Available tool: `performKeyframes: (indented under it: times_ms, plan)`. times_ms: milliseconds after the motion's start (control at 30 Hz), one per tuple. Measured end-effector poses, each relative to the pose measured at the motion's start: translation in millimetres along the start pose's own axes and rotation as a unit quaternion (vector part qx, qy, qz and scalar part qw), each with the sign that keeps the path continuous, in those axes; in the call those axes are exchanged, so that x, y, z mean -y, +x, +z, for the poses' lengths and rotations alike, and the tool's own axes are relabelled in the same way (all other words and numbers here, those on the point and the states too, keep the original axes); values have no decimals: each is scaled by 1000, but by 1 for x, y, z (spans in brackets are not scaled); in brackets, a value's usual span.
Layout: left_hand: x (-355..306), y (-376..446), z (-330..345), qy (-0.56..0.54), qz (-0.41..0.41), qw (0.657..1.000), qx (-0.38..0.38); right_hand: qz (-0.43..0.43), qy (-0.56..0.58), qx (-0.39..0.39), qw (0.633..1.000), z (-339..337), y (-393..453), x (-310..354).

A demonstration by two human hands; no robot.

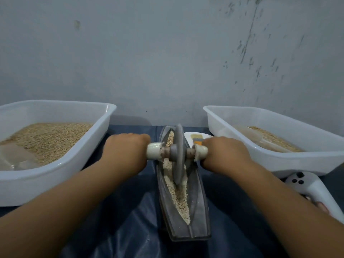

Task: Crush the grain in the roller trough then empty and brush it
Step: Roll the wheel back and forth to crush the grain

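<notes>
Hands grip roller handles: left hand (126, 151) curled round white left handle (153, 151), right hand (223, 152) wrapped round right handle (202, 151). Grey roller disc (178, 155) upright in trough (198, 207), edge in grain (179, 198), about mid-length of trough. Crushed pale grain near end of trough, whole grain far end. Left of trough: white tub (78, 161) with grain. Right of trough: second tub (279, 159), less grain. Brush (196, 139) on plate (206, 135) just right of trough's far end. Blue sheet (130, 220) under trough.
</notes>
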State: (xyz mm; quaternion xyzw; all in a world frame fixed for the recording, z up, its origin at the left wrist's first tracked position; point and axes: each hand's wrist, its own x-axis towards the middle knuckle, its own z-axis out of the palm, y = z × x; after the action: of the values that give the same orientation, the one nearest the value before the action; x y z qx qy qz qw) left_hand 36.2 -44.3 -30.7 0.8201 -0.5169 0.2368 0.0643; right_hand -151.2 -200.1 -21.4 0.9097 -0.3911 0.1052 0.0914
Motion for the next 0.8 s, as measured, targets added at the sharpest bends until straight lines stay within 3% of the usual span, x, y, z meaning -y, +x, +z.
performKeyframes:
  times_ms: [100, 200, 300, 633, 800]
  plan:
    - [6, 30, 16, -25, -29, 999, 6, -13, -24, -73, 997, 8, 37, 2]
    - [9, 43, 27, -18, -33, 999, -35, -14, -28, -102, 994, 12, 55, 3]
    - [9, 40, 31, 3, -22, 998, -66, -20, -31, -96, 995, 13, 51, 2]
    - [-5, -49, -27, 18, 7, 999, -27, -47, -19, 0, 999, -30, -54, -6]
    - [-6, -65, -41, 15, 2, 1000, -22, -49, -40, -23, 998, -42, -73, -8]
